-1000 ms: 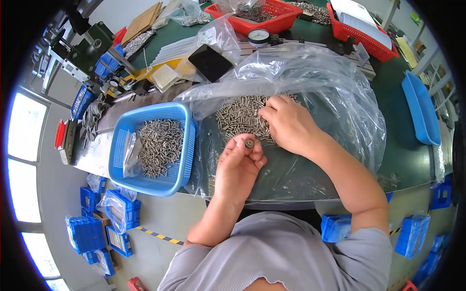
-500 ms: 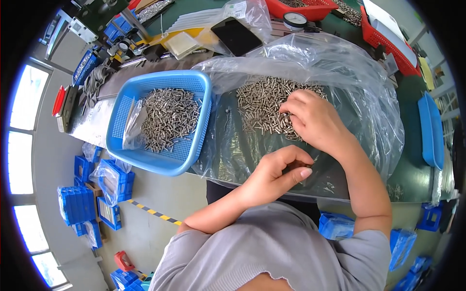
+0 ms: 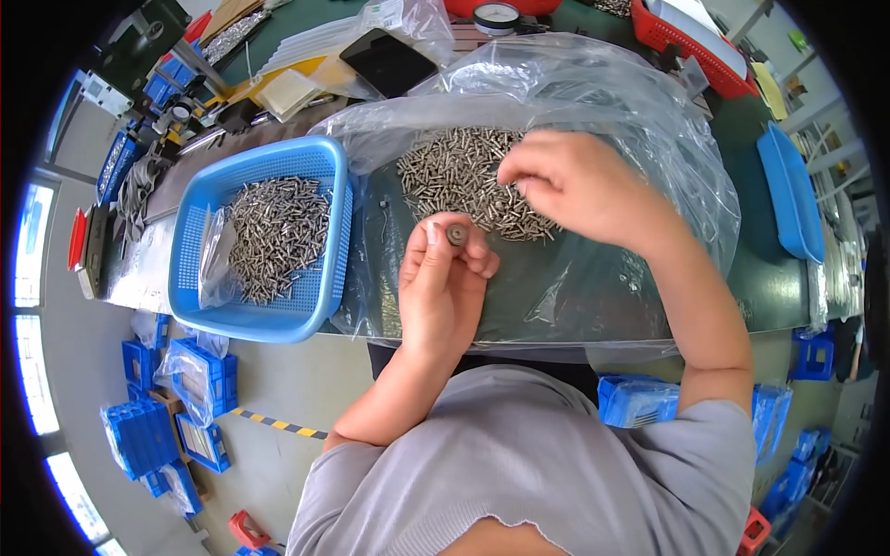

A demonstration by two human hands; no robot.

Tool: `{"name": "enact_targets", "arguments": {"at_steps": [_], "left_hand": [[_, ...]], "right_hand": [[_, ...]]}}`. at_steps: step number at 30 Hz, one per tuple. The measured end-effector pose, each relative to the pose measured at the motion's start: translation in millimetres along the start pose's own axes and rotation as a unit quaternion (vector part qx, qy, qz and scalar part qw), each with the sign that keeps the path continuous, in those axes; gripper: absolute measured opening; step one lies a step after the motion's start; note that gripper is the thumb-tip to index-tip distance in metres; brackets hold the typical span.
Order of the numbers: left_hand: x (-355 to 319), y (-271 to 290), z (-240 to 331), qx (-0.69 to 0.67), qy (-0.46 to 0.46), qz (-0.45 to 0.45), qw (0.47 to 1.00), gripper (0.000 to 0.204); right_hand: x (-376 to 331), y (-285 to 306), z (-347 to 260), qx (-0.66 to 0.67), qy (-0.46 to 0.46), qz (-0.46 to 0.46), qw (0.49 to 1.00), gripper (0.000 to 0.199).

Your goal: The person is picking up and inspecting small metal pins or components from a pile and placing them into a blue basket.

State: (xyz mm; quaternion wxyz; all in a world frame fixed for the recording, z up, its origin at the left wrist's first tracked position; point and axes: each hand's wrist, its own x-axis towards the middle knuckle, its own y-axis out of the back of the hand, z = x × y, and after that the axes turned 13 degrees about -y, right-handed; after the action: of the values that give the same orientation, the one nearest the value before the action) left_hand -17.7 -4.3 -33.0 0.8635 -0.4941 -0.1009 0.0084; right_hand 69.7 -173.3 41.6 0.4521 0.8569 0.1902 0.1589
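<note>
Close to my body, my left hand is turned palm up. Between its thumb and fingers it pinches a small round metal part with a ringed end face. Just beyond lies a heap of small metal pins, spread on clear plastic sheeting. My right hand hovers at the right side of this heap, its thumb and fingertips drawn together; anything in them is too small to make out. Left of the heap stands a blue plastic basket holding more pins and a clear plastic bag.
A black phone and a round dial gauge lie at the back of the green table. Beyond them to the right is a red basket. A blue tray sits at the right edge. Blue crates stand on the floor at left.
My left hand has turned palm up and moved left and away from my body, bringing the round part into sight. The right hand stays by the heap. The whole view has shifted.
</note>
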Motion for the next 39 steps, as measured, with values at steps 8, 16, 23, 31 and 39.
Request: {"name": "enact_targets", "arguments": {"at_steps": [8, 16, 23, 31, 39], "left_hand": [[0.0, -0.3, 1.5, -0.003, 0.001, 0.009, 1.000, 0.022], [-5.4, -13.8, 5.7, 0.024, -0.034, -0.008, 0.999, 0.018], [0.6, -10.9, -2.2, 0.021, 0.023, 0.004, 1.000, 0.015], [-2.5, -5.3, -0.9, -0.032, 0.048, 0.001, 0.998, 0.014], [-1.8, -1.3, -0.8, -0.019, 0.074, -0.008, 0.997, 0.018]], "right_hand": [[-11.0, -38.0, 6.7, 0.002, 0.080, 0.028, 0.996, 0.029], [-12.1, -50.8, 14.4, -0.035, 0.112, 0.101, 0.988, 0.019], [-13.2, -47.4, 23.1, 0.104, 0.084, 0.090, 0.987, 0.014], [-17.9, -36.2, 7.0, 0.340, -0.077, -0.015, 0.937, 0.011], [-25.9, -28.3, -11.1, 0.535, -0.090, -0.124, 0.831, 0.003]]}}
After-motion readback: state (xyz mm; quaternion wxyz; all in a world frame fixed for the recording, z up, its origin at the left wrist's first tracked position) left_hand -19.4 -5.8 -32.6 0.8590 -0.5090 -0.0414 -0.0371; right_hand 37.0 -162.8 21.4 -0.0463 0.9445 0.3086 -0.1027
